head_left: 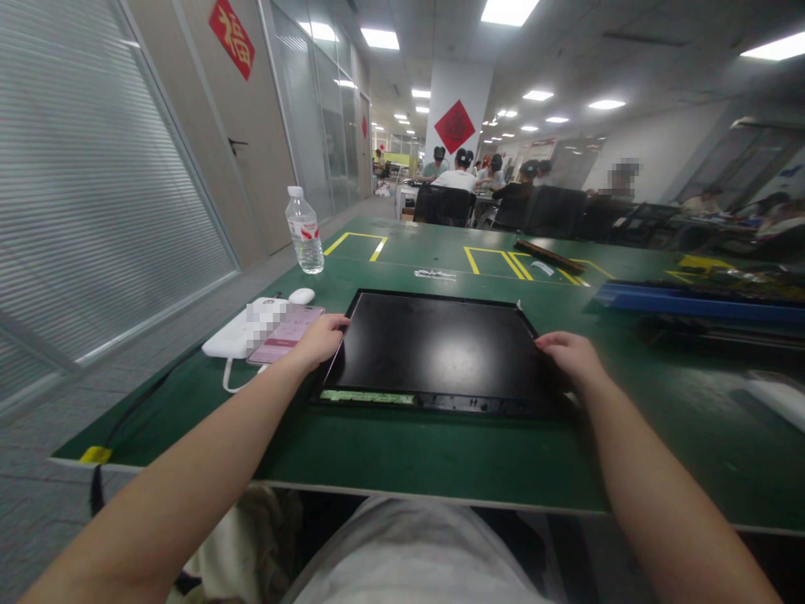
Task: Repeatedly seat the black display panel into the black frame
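A flat black display panel lies face up in front of me, with a thin dark frame and a green circuit strip along its near edge. My left hand grips the left edge, thumb and fingers closed on the frame. On the opposite side my right hand pinches the right edge; its lower fingers are partly hidden beneath the panel. A small pale tab sticks up at the far right corner. Whether the panel rests fully on the table or is slightly raised, I cannot tell.
Left on the green table are a phone, a white power bank, a white mouse-like object and a water bottle. Yellow tape marks the far side. A blue-edged tray stands right. People sit beyond.
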`<control>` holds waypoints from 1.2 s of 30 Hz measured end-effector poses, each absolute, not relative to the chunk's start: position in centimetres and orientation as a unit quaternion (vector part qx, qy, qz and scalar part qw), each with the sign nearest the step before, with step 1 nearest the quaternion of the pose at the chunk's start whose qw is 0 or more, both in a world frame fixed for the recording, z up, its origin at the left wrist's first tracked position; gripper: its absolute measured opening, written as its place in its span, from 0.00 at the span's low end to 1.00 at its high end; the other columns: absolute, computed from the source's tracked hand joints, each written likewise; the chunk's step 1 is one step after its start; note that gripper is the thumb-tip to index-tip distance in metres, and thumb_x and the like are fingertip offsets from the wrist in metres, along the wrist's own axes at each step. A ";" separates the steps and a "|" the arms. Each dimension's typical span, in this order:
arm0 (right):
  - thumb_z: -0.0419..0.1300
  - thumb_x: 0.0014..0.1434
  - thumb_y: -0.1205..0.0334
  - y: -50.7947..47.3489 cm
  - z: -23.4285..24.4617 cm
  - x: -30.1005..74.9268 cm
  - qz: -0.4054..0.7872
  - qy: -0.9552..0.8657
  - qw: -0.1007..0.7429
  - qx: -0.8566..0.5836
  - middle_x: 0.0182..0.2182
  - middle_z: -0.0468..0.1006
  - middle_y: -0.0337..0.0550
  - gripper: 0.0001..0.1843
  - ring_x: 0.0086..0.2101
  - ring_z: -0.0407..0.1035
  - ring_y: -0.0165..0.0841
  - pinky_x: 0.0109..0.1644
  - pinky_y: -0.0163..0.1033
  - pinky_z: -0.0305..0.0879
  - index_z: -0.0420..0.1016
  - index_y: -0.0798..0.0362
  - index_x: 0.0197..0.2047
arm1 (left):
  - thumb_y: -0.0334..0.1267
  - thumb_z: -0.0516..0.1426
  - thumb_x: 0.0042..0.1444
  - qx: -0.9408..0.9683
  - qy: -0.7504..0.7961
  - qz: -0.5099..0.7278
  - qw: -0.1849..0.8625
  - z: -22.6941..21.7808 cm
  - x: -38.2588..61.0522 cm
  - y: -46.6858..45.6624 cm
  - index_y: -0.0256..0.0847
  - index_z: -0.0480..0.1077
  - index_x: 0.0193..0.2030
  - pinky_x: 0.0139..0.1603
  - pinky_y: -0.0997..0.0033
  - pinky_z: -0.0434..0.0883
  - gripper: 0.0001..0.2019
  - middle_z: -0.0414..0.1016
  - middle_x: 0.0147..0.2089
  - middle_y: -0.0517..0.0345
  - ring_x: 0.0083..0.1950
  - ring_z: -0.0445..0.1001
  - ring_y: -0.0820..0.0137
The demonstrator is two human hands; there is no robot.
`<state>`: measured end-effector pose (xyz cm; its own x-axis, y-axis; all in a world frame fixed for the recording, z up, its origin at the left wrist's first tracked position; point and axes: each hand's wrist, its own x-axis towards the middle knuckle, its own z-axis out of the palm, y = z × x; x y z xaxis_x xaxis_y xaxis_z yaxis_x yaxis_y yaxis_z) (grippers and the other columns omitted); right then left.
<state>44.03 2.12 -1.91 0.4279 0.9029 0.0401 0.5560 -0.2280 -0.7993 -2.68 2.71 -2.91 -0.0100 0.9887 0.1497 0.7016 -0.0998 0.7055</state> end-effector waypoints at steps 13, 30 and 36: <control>0.58 0.52 0.69 2.1 -1.9 44.0 0.121 -0.579 0.277 -0.757 0.34 0.82 0.43 0.13 0.36 0.74 0.36 0.41 0.37 0.65 0.83 0.50 0.34 | 0.52 0.59 0.54 0.837 0.517 0.163 0.072 -0.8 -3.2 0.4 0.39 0.68 0.62 0.68 0.48 0.57 0.31 0.61 0.67 0.41 0.68 0.59 0.49; 0.58 0.51 0.67 2.1 -2.0 43.9 0.124 -0.583 0.274 -0.755 0.34 0.82 0.43 0.12 0.35 0.74 0.36 0.42 0.38 0.67 0.83 0.50 0.34 | 0.41 0.69 0.45 0.887 0.406 0.100 0.196 1.1 -3.5 -1.0 0.45 0.64 0.66 0.69 0.58 0.58 0.40 0.60 0.71 0.48 0.69 0.61 0.55; 0.58 0.51 0.67 2.3 -2.3 44.1 0.119 -0.592 0.270 -0.750 0.34 0.82 0.43 0.12 0.36 0.74 0.37 0.43 0.39 0.66 0.83 0.49 0.34 | 0.40 0.69 0.43 0.890 0.382 0.135 0.209 1.3 -3.3 -1.0 0.46 0.67 0.63 0.69 0.59 0.59 0.37 0.64 0.68 0.49 0.67 0.64 0.56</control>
<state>44.10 2.30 -2.26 0.2716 0.9520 0.1412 0.8236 -0.1540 -0.5459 -3.26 -1.02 1.28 0.6719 0.7361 0.0814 0.6230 -0.6212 0.4754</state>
